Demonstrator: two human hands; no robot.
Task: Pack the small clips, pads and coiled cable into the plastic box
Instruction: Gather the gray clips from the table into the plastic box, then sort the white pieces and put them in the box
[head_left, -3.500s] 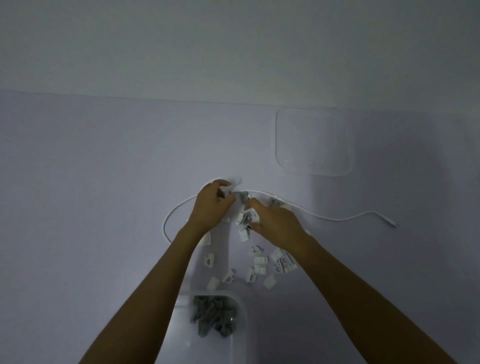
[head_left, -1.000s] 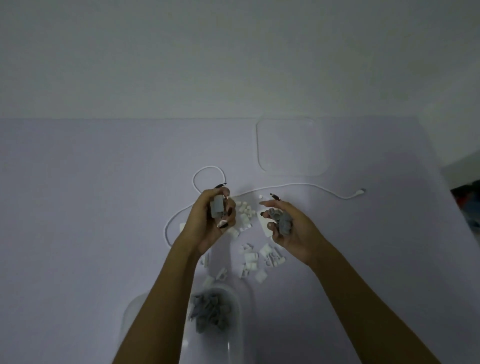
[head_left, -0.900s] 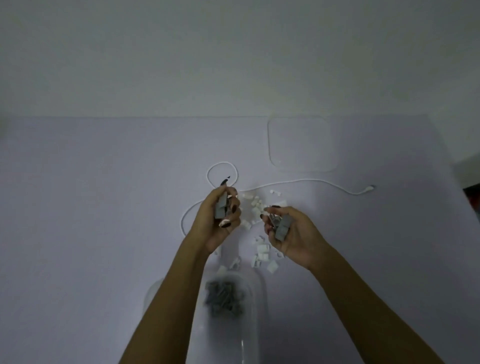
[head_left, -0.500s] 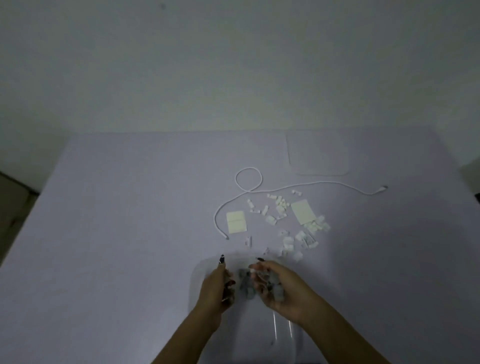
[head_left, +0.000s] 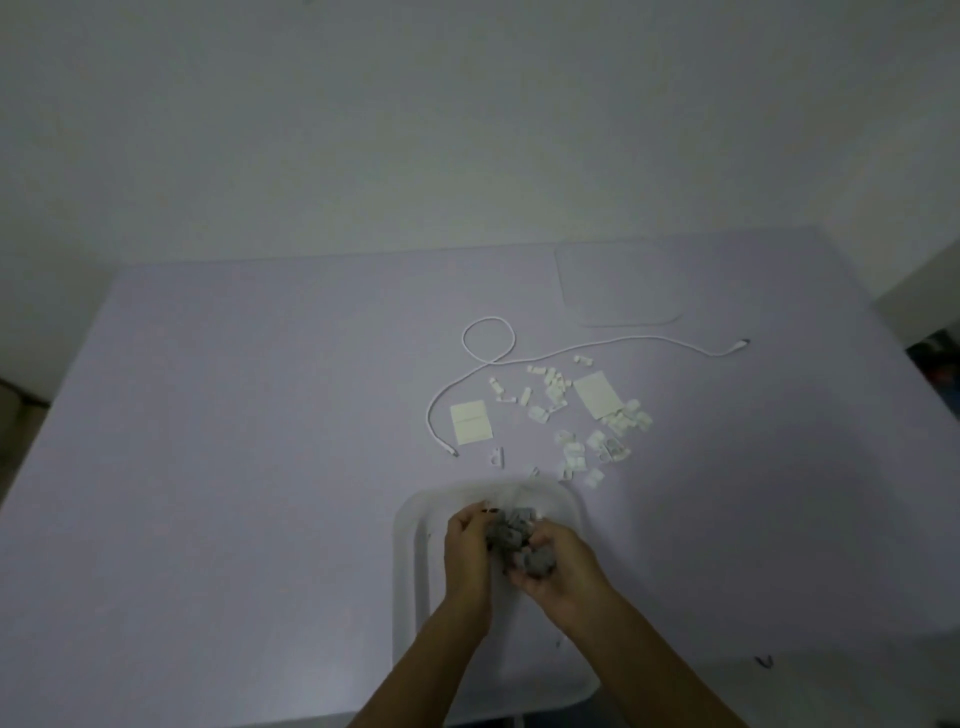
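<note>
1. I see both forearms come up from the bottom edge and meet over the plastic box (head_left: 410, 582). The left hand (head_left: 466, 558) stands on its edge with the palm turned inward. The right hand (head_left: 558, 571) lies palm up, a little nearer to me.

2. The hands work above a pale lilac table (head_left: 234, 441), which ends against a plain light wall (head_left: 415, 130). The room is dim. On the right hand's side, the table edge gives way to a dark gap.

3. Between the two hands is a heap of grey clips (head_left: 511, 535). The right hand cups some of them, with its fingers curled around. The left hand's fingers bend against the heap from the other side; I cannot tell if they really pinch a clip.

4. The box is translucent white, directly under both hands.

5. Beyond the hands, the white clips (head_left: 576, 447) lie scattered on the table, outside the box.

6. Two pale adhesive pads are among them: one pad (head_left: 469, 428) just ahead of the left hand, the other pad (head_left: 597, 395) farther, ahead of the right hand.

7. The white cable (head_left: 491, 358) lies beyond the clips, with one loop and a long tail running off to the right hand's side.

8. Still farther, past the cable, the clear lid (head_left: 621, 283) lies flat on the table.
</note>
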